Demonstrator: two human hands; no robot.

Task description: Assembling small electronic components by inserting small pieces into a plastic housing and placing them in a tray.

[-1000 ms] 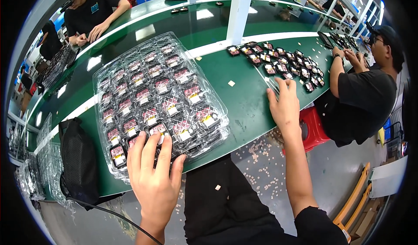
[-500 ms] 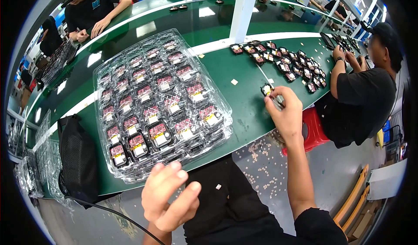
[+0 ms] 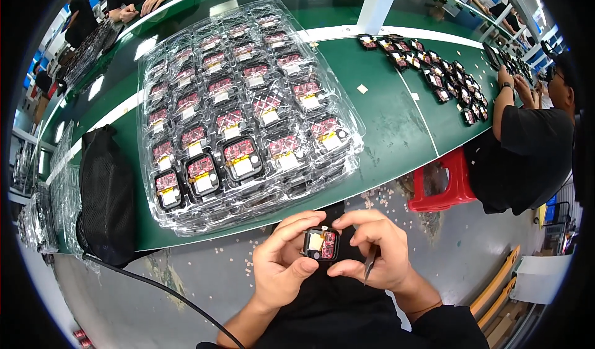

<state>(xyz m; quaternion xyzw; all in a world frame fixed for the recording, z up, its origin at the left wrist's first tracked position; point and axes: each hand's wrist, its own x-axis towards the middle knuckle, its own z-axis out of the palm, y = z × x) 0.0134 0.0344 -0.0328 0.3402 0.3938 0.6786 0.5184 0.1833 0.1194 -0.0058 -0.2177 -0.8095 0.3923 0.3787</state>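
Note:
My left hand grips a small black watch-shaped case by its left side, over my lap. The case lies open side up and shows a red circuit board, a pale square part and a bit of yellow. My right hand is beside its right edge, thumb and forefinger apart. Tucked in the right hand's curled fingers are thin, dark pointed tweezers, tip downward. On the bench, a stack of clear plastic trays holds several similar cases in rows.
More black cases lie scattered on the green bench at the right. A black mesh bag stands left of the trays, a dark cable running from it. At the right, a co-worker sits near a red stool.
My right hand has come from the bench's right side to my lap. The case it held is now in my left hand, which has moved right. The view has shifted downward.

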